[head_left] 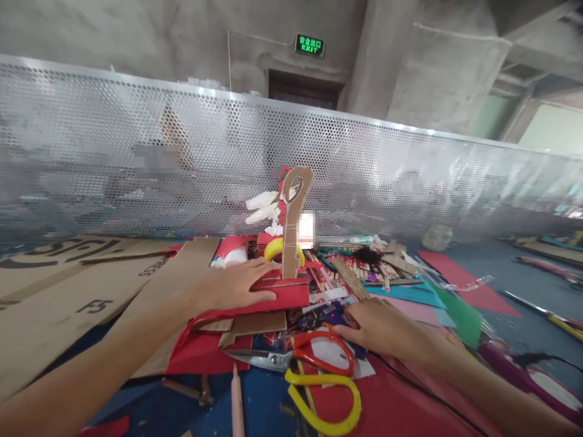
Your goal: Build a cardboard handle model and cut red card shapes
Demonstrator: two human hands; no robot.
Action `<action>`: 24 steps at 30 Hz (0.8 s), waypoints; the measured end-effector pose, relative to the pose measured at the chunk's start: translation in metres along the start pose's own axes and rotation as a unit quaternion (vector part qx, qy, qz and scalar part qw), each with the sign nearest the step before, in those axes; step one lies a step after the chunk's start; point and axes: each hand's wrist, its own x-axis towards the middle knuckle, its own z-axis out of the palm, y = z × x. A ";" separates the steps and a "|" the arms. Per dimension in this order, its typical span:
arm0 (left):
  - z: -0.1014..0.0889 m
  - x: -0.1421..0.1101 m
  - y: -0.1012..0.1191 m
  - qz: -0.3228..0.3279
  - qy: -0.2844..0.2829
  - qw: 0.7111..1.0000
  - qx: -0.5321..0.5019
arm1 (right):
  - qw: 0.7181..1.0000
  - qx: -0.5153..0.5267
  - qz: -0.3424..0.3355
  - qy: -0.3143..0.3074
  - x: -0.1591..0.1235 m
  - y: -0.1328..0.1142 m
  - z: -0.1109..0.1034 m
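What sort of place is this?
Maybe a craft workshop: orange scissors and cardboard lie on a messy blue table, and a green exit sign glows on the concrete wall.

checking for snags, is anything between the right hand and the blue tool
Nothing visible: the right hand is at the blue tool. The orange-handled scissors lie just on the near side, not between them.

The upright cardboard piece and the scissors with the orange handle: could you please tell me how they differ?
The cardboard piece stands roughly upright, while the scissors lie low, with the blade end to the left of the picture. The cardboard piece is brown; the scissors show grey metal and a glossy orange handle. Both have a rounded loop at one end.
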 end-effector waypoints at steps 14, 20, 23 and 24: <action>0.004 0.001 -0.006 -0.003 0.004 1.000 0.007 | 0.997 0.042 0.063 -0.026 -0.008 0.002 -0.013; 0.004 0.002 -0.006 -0.005 0.002 1.000 0.004 | 0.996 0.056 0.066 -0.014 -0.013 0.003 -0.019; 0.004 0.002 -0.005 -0.003 -0.001 1.000 0.006 | 0.996 0.060 0.057 0.019 -0.015 0.005 -0.017; 0.004 0.002 -0.005 -0.002 -0.002 1.000 0.008 | 0.996 0.067 0.054 0.028 -0.015 0.007 -0.017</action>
